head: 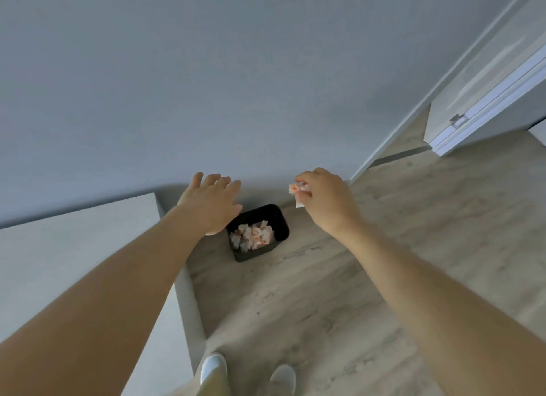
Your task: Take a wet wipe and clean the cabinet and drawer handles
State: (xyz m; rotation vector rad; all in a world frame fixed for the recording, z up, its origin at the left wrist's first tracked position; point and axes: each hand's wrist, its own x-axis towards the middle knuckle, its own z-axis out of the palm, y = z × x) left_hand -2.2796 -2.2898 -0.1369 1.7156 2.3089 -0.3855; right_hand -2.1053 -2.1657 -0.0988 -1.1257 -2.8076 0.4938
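My right hand (328, 200) pinches a crumpled wet wipe (297, 192), white with orange stains, and holds it in the air above and to the right of a black bin (280, 221). The bin stands on the floor by the wall and holds several used, crumpled wipes (252, 235). My left hand (211, 202) is stretched out flat with fingers apart, holding nothing, over the bin's left rim. A white cabinet top (74, 248) fills the lower left; no handles show from this angle.
A plain grey wall (236, 70) rises ahead. Light wood-look floor (354, 277) spreads to the right. A white door (487, 94) with a metal latch stands ajar at the upper right. My two white-socked feet (248, 372) stand beside the cabinet.
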